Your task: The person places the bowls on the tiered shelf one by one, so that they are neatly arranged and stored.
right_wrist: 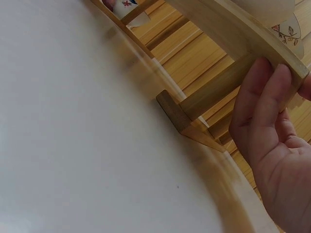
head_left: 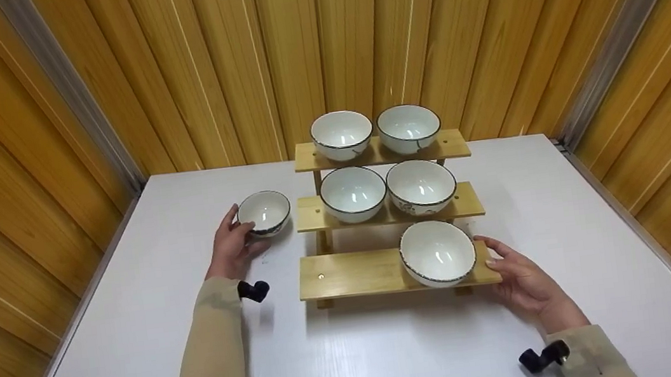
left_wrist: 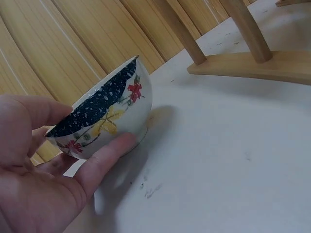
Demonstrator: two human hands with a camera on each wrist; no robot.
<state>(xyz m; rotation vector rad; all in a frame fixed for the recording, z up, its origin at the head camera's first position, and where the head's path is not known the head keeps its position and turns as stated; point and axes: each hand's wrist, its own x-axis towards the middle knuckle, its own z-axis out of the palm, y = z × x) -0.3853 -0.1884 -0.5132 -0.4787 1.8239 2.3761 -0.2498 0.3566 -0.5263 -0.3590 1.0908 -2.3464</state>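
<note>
My left hand grips a small bowl by its side, left of the rack. In the left wrist view this bowl is tilted, with a speckled dark-blue band and red and yellow flowers outside. My right hand holds the right end of the lowest shelf of a three-step wooden rack. Seen from the right wrist, the fingers reach under the shelf's end beside a leg. One white bowl sits on that shelf's right half; bare wood shows to its left.
Two bowls stand side by side on the middle shelf, a left one and a right one. Two more, left and right, sit on the top shelf. The white table is enclosed by wood-patterned walls.
</note>
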